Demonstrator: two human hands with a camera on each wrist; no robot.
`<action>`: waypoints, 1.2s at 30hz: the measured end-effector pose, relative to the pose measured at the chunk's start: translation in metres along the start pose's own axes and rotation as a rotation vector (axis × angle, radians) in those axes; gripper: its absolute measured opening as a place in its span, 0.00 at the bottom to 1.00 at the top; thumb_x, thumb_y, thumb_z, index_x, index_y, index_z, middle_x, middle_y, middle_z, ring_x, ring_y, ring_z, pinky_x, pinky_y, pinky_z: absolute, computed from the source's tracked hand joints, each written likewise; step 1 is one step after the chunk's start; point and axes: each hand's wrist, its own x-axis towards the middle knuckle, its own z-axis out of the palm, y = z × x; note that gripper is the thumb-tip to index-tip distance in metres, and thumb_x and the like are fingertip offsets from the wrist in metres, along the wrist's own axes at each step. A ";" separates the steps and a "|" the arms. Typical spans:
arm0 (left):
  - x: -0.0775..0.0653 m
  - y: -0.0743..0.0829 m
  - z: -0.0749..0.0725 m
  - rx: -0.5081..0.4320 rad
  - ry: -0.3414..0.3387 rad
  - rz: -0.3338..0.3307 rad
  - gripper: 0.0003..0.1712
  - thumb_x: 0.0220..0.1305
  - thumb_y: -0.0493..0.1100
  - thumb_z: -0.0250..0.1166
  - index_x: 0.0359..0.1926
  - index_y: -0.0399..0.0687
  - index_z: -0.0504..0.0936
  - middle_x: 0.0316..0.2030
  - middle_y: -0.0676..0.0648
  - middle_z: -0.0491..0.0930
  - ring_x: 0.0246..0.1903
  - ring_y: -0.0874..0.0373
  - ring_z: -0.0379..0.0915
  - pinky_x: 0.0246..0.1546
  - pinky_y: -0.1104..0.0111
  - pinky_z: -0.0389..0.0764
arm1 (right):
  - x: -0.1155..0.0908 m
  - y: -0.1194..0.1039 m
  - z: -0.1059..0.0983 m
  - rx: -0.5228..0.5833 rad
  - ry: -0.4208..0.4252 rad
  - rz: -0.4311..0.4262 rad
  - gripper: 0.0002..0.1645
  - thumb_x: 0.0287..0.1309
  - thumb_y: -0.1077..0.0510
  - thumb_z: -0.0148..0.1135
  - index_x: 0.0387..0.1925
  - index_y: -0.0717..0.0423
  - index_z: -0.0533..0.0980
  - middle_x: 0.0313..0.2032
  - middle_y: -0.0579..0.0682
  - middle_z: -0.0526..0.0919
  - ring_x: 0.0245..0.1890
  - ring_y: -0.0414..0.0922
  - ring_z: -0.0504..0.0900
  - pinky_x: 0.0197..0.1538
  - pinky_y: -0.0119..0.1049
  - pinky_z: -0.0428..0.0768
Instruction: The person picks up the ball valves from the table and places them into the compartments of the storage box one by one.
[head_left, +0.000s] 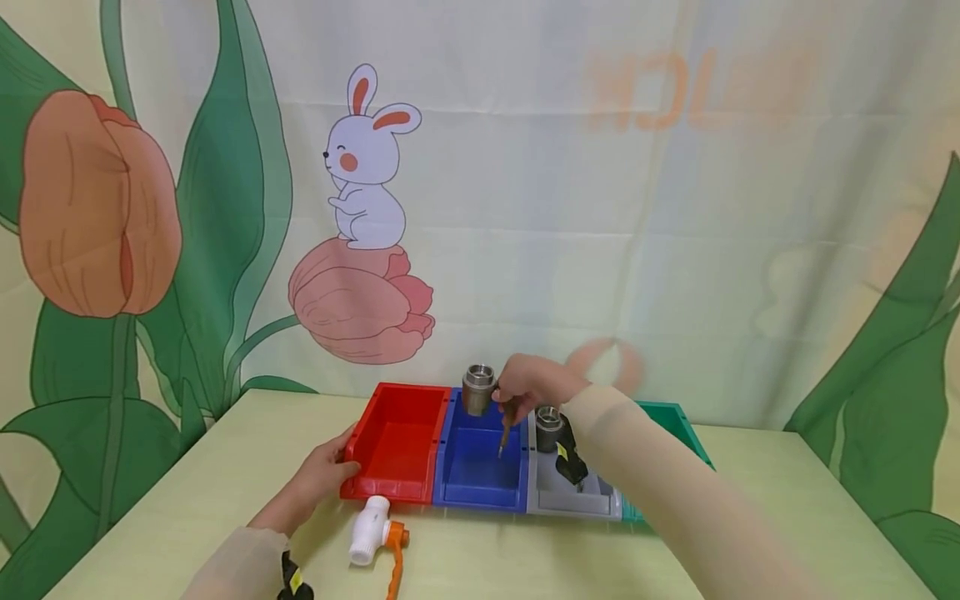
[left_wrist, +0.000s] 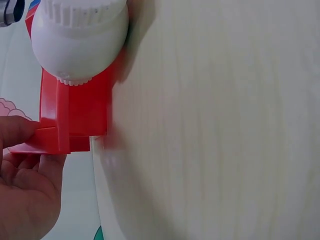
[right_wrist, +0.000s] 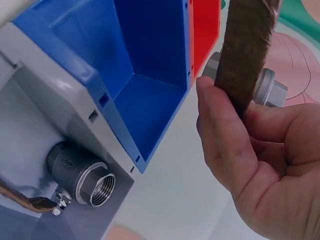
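Note:
My right hand holds a metal ball valve by its long brown handle, up over the blue bin. In the right wrist view the fingers curl round the handle, which hides part of the valve body. My left hand grips the side wall of the red bin, thumb on one face and fingers on the other. Just in front of that bin, a white plastic ball valve with an orange handle lies on the table. A second metal ball valve sits in the grey bin.
Red, blue, grey and green bins stand side by side in a row; my right forearm covers much of the green bin. Behind the pale table hangs a curtain printed with tulips and a rabbit.

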 end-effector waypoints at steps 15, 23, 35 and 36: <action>0.001 0.003 0.003 0.014 0.006 0.009 0.39 0.73 0.30 0.53 0.80 0.39 0.49 0.73 0.26 0.61 0.68 0.30 0.62 0.67 0.46 0.77 | 0.020 0.001 0.017 -0.071 0.127 0.057 0.16 0.75 0.64 0.52 0.29 0.65 0.78 0.25 0.53 0.81 0.39 0.52 0.90 0.55 0.44 0.89; 0.000 0.005 0.001 0.016 0.006 0.011 0.40 0.73 0.31 0.53 0.80 0.40 0.48 0.74 0.26 0.59 0.69 0.30 0.61 0.68 0.44 0.75 | 0.066 0.013 0.027 -0.053 0.126 0.088 0.13 0.73 0.67 0.53 0.36 0.71 0.81 0.37 0.62 0.87 0.40 0.55 0.90 0.45 0.44 0.91; 0.002 -0.003 0.001 0.014 0.007 0.004 0.39 0.73 0.31 0.53 0.80 0.39 0.49 0.74 0.26 0.59 0.68 0.29 0.62 0.67 0.45 0.77 | 0.120 0.039 0.044 -0.025 0.129 0.114 0.11 0.71 0.67 0.54 0.39 0.74 0.80 0.35 0.65 0.86 0.35 0.58 0.91 0.38 0.45 0.91; 0.002 -0.003 0.001 0.015 0.007 0.004 0.40 0.73 0.31 0.54 0.80 0.40 0.48 0.74 0.26 0.59 0.68 0.29 0.62 0.67 0.45 0.77 | 0.125 0.041 0.045 -0.022 0.128 0.112 0.11 0.71 0.67 0.54 0.39 0.74 0.80 0.35 0.65 0.86 0.35 0.58 0.91 0.37 0.46 0.91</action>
